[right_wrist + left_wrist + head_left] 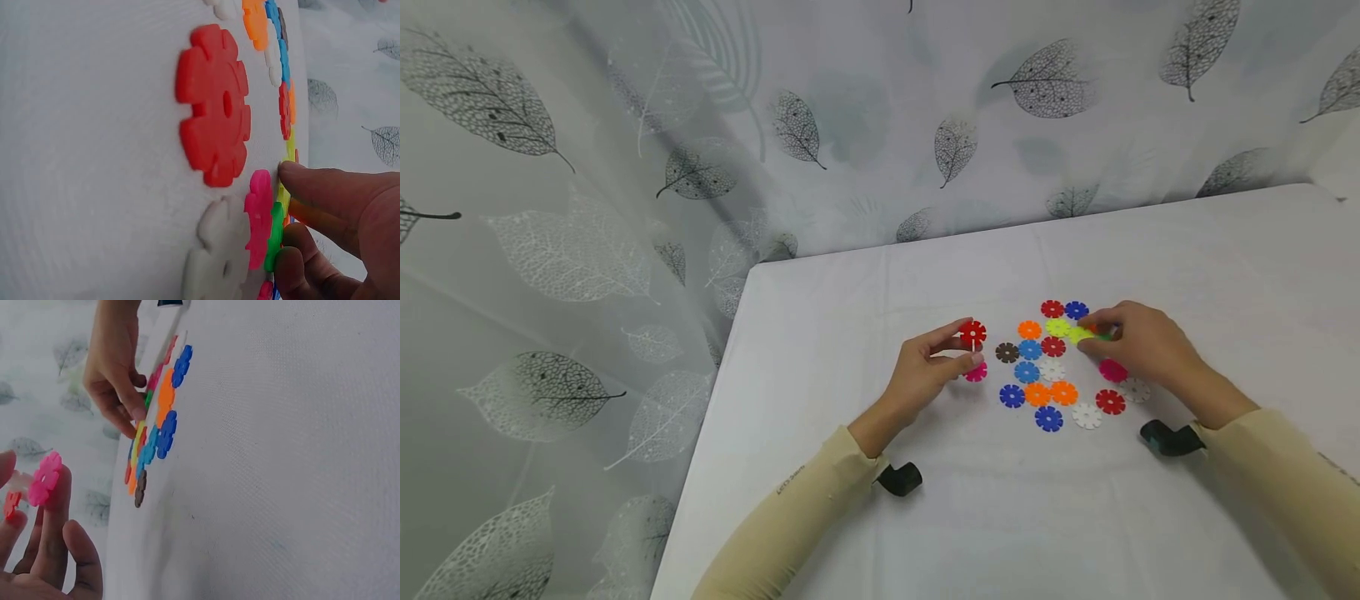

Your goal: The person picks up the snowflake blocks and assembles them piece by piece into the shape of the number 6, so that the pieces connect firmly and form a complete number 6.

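My left hand (925,371) is raised above the table and pinches a small piece made of joined interlocking discs. A red disc (973,333) is at its top, a pink disc (45,479) at the other end, and a white disc (20,481) between them. Low over the spread discs, my right hand (1146,343) has thumb and fingertips on a yellow disc (1078,334). Close by those fingers lie a green disc (274,237), a pink disc (258,219) and a second yellow disc (1057,327). The right palm hides part of the spread.
Several loose notched discs lie flat between the hands, among them a brown disc (1007,352) and a blue disc (1048,418). They rest on a white-covered table (820,350). A leaf-print curtain (865,125) hangs behind and to the left.
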`<state>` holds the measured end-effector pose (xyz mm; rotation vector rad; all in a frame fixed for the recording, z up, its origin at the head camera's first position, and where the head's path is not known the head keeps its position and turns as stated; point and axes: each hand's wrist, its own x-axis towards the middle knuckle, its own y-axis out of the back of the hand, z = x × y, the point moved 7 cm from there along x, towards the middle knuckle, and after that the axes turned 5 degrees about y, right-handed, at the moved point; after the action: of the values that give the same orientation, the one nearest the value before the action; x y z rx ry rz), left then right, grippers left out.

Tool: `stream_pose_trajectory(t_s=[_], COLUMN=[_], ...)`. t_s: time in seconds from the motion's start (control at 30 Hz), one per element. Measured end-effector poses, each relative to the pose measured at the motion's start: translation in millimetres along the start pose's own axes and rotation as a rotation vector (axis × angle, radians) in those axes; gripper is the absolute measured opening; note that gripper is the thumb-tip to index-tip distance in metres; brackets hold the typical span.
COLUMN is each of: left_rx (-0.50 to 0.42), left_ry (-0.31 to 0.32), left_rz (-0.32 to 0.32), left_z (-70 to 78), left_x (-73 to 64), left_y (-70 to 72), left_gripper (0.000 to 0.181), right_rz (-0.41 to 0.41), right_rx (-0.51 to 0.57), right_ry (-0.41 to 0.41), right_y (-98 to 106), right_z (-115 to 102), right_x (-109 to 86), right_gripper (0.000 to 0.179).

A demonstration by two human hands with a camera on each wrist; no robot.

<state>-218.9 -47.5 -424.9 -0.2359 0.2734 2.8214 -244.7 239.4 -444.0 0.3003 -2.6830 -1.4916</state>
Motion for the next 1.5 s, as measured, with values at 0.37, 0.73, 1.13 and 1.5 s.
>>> stream_pose_trajectory(t_s=[0.37,0.73,1.13,1.5], left_rx=[-0.025,-0.039,-0.058,-0.110], left_ry=[-0.032,-0.027,-0.036,-0.024], left_rz=[-0.005,-0.021,-0.051,-0.091], left_z=[0.4,-0.6,-3.5,0.1], left_x=[-0.1,0.8,0.9,-1.7], left_y=[1.8,-1.7,-8.0,-15.6], left_gripper=[0.052,0.049,0.046,0.043], right_rz=[-0.040,-0.055,-0.005,0.063], right_rx=[0.081,0.300,0.441,0.566], right_ry=[0.009,0.081,0.124,0.160], right_y=[0,-5,-5,-4], right_z=[-2,-17,-40,-64], right_x=[2.3,2.4,-0.9,-1.2], right_gripper=[0.042,0.038,0.037,0.036])
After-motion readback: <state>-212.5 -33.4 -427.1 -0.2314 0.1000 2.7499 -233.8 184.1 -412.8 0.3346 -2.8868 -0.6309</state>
